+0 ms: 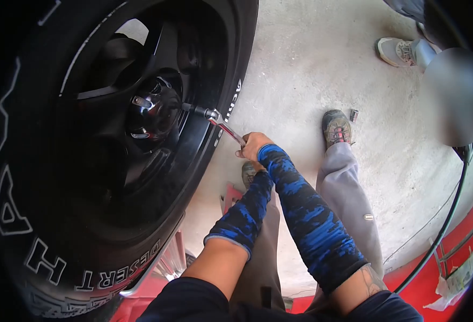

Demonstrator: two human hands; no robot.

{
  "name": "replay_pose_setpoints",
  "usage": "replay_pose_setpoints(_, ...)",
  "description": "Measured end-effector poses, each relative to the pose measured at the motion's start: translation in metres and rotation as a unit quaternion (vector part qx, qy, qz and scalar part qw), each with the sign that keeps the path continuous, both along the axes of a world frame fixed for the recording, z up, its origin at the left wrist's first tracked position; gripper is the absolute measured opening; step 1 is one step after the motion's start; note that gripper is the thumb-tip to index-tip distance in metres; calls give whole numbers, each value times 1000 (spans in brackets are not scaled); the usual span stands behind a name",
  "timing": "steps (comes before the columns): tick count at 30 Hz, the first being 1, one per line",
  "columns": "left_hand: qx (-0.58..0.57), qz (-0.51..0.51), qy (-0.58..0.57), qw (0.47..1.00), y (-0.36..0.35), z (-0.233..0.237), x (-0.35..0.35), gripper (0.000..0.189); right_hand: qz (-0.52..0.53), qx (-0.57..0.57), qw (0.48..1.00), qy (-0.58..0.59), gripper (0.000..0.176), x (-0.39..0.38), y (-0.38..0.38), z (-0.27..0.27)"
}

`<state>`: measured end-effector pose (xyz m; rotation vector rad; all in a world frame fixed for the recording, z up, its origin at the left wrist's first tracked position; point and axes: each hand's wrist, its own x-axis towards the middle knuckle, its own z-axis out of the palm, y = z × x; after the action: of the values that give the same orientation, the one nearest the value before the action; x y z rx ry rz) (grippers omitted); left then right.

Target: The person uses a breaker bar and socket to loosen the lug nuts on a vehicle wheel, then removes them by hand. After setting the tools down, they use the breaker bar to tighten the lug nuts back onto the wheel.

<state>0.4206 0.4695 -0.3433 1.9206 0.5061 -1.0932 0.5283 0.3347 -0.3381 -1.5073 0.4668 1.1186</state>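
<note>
My right hand (pixel 255 145) is closed round the handle end of a metal ratchet wrench (pixel 227 127). My left hand (pixel 258 166) meets it from below at the same handle end, closed and largely covered by the right hand. A dark socket (pixel 195 109) on the wrench head reaches into the black wheel rim (pixel 164 161), beside the glossy hub centre (pixel 158 110). Where the socket seats is too dark to make out. A large tire (pixel 193 206) with raised white letters surrounds the rim, standing upright on my left.
A small metal piece (pixel 354 115) lies on the concrete floor (pixel 295 64) by my right shoe (pixel 337 127). Another person's shoe (pixel 396 52) is at upper right. A dark hose (pixel 447 214) runs down the right side, near a red surface (pixel 408 279). Red metal parts (pixel 156 279) lie below the tire.
</note>
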Motion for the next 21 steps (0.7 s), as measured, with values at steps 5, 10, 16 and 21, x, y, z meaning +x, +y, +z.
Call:
replay_pose_setpoints(5,-125,233,142,954,-140,64,-11,41,-45,-2,999,-29,64,-18,-66,69)
replay_pose_setpoints(10,-341,468,232,782,-322,150,80,49,-315,-406,802,-305,39,-61,-187,212)
replay_pose_setpoints(16,-592,634,112,486,-365,168,271,63,-599,-308,726,-142,18,-141,-197,249)
replay_pose_setpoints(21,-587,639,231,439,-312,235,273,50,-186,-246,951,-13,40,-145,-147,171)
